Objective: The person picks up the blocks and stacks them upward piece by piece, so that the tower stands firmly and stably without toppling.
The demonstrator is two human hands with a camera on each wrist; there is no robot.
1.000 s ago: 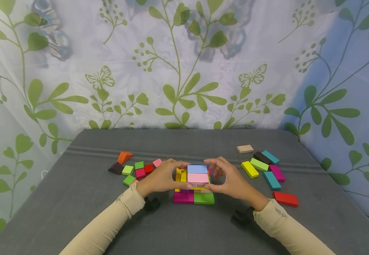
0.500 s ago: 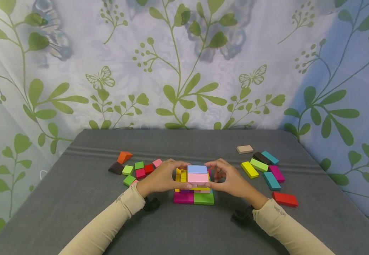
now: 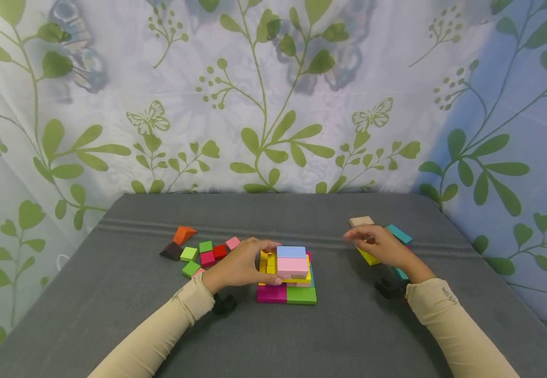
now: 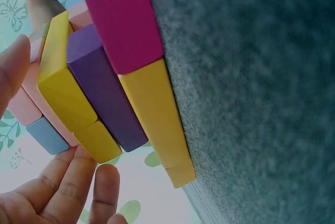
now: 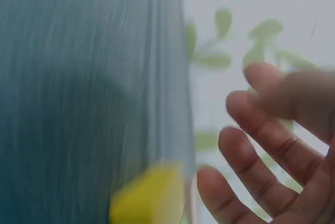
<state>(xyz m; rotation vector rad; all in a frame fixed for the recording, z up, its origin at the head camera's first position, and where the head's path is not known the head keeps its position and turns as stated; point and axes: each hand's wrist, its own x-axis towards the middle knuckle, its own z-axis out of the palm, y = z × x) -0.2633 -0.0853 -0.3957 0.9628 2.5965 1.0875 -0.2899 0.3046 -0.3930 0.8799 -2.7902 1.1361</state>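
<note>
In the middle of the table a layered stack of coloured wooden blocks stands with a blue block [image 3: 291, 252] and a pink block [image 3: 292, 265] side by side on top. My left hand [image 3: 242, 265] steadies its left side, thumb at the front and fingertips at the back of the upper layers. The left wrist view shows a purple block [image 4: 102, 88] between yellow blocks [image 4: 65, 72] and the magenta bottom block [image 4: 125, 25]. My right hand [image 3: 384, 249] is over the loose blocks on the right, fingers spread and holding nothing. A yellow block [image 3: 369, 256] lies partly hidden under it.
Left of the stack lie several small cubes, among them a red cube [image 3: 219, 252], with an orange triangular block [image 3: 185, 234] and a dark brown triangular block [image 3: 171, 250]. At the right a teal block [image 3: 399, 234] and a plain wood block [image 3: 361, 221] show past the hand.
My right hand has left the stack and moved right, over the loose blocks. The left hand has stayed at the stack, which looks unchanged.
</note>
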